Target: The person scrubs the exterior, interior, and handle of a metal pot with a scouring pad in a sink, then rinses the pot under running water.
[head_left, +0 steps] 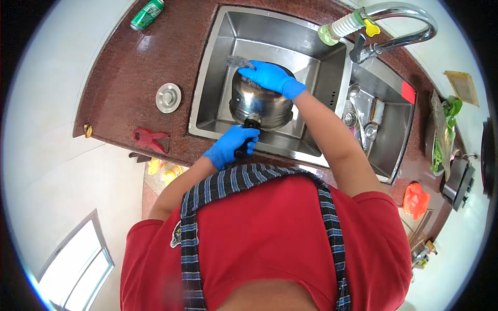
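Note:
A shiny metal saucepan (246, 106) rests tilted in the large sink basin (303, 67). Its black handle (252, 123) points toward my body, with the blue-gloved fingers of my left hand (231, 145) wrapped around it. Over the far side of the pan lies my right hand (270, 78), also in a blue glove. It presses a grey, fuzzy scouring pad (237, 61) to the pan; the pad sticks out past the fingertips and partly hides under the palm. Whether the pan is fully upside down, I cannot tell.
A chrome faucet (415, 39) arches over the back right. The smaller basin (386, 147) holds a brush (378, 110) and several ladles or spoons. On the left counter are a green can (147, 14), a metal sink strainer (168, 98) and a red clamp (150, 140).

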A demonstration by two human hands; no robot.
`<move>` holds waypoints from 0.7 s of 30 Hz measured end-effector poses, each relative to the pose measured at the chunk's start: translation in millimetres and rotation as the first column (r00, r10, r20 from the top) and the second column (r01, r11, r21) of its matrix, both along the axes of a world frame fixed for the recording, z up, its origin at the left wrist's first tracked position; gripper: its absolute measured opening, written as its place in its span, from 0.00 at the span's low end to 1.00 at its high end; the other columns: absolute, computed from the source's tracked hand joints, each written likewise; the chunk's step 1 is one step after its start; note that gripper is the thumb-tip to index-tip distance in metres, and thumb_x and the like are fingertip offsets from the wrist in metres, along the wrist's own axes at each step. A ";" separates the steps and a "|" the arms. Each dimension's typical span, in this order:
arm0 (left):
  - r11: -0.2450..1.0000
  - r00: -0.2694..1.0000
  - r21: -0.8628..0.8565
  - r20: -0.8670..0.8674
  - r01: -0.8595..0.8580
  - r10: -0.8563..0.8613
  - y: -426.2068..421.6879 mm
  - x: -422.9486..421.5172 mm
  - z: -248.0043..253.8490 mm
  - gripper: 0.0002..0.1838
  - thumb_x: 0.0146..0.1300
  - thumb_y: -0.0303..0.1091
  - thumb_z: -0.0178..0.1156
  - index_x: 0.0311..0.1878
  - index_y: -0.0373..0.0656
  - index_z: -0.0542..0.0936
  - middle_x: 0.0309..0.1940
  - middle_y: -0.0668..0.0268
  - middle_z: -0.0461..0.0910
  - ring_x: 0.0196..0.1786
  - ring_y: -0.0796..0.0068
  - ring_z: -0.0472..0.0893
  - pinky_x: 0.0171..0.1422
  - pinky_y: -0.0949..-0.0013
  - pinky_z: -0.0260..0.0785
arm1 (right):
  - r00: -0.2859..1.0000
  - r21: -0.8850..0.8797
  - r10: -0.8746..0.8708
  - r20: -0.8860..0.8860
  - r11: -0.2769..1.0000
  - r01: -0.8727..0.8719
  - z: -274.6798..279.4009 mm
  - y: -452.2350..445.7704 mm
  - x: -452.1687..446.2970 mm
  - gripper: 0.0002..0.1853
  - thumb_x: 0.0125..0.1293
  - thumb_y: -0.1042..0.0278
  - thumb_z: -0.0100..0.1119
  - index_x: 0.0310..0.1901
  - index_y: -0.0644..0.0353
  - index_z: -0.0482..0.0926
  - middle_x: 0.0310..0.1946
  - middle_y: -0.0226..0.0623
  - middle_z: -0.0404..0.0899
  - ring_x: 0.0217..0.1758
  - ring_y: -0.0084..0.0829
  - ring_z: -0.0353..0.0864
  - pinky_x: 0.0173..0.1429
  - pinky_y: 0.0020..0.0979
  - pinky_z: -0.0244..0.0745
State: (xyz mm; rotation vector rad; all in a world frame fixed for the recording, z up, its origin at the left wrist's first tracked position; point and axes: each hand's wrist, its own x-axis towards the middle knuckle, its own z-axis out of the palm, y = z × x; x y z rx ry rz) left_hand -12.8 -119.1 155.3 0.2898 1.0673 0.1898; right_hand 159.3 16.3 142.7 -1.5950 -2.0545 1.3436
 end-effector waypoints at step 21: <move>0.890 0.898 -0.426 0.311 -0.162 0.312 11.4 2.5 18.8 0.08 0.63 0.22 0.50 0.28 0.42 0.66 0.20 0.72 0.65 0.21 0.85 0.65 0.22 0.81 0.59 | -0.328 -0.764 -0.698 -0.637 0.628 0.147 -21.5 -124.1 90.8 0.25 0.68 0.55 0.47 0.59 0.68 0.67 0.58 0.48 0.71 0.62 0.44 0.69 0.69 0.38 0.59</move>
